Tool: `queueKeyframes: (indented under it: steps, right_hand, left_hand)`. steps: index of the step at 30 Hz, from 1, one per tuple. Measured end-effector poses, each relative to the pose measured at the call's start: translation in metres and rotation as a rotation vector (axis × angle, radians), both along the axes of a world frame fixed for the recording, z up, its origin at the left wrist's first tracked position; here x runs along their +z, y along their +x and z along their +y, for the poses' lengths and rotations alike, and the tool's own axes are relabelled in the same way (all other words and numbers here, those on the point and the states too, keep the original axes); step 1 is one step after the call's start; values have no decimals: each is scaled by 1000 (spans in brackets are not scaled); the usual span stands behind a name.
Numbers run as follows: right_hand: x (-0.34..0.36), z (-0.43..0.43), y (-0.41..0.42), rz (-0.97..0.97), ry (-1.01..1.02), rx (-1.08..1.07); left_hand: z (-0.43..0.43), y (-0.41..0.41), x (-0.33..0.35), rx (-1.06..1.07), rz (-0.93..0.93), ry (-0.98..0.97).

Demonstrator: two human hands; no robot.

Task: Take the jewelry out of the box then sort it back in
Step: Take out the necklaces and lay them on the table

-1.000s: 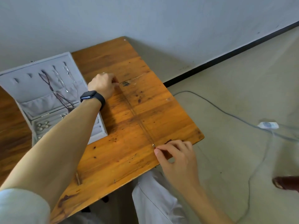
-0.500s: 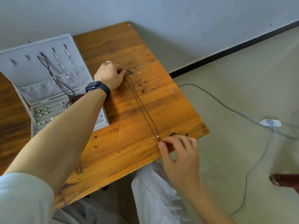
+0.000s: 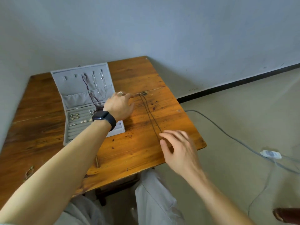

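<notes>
The chain (image 3: 148, 116) lies stretched in a doubled line on the table (image 3: 175, 114), right of the open box (image 3: 71, 86). My left hand (image 3: 119, 106) reaches its far end; I cannot tell whether those fingers pinch it. My right hand (image 3: 177, 149) is loose, fingers spread, at the near end.

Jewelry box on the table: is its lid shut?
No, the jewelry box stands open, and necklaces hang on the inside of its raised lid.
</notes>
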State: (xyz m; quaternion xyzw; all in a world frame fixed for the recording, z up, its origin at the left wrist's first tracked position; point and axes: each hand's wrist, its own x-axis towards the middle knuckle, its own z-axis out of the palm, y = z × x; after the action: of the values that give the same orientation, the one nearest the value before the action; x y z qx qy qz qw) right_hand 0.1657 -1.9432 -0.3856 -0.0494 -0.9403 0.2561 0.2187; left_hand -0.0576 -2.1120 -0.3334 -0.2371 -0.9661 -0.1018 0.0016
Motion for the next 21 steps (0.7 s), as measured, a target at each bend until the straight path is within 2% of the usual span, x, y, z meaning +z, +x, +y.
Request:
queueKeyframes:
  steps: [3,10,21]
  right_hand:
    - [17,-6,-19,-78,102,88]
    - [49,-43,-68,-73,209,212]
    - [88,-118,-174,-31,253,343]
  left_hand:
    - [-28,36,0,28,25,-32]
    - [-82,78,3,157,76,34]
    - [-163,35,14,340,126,154]
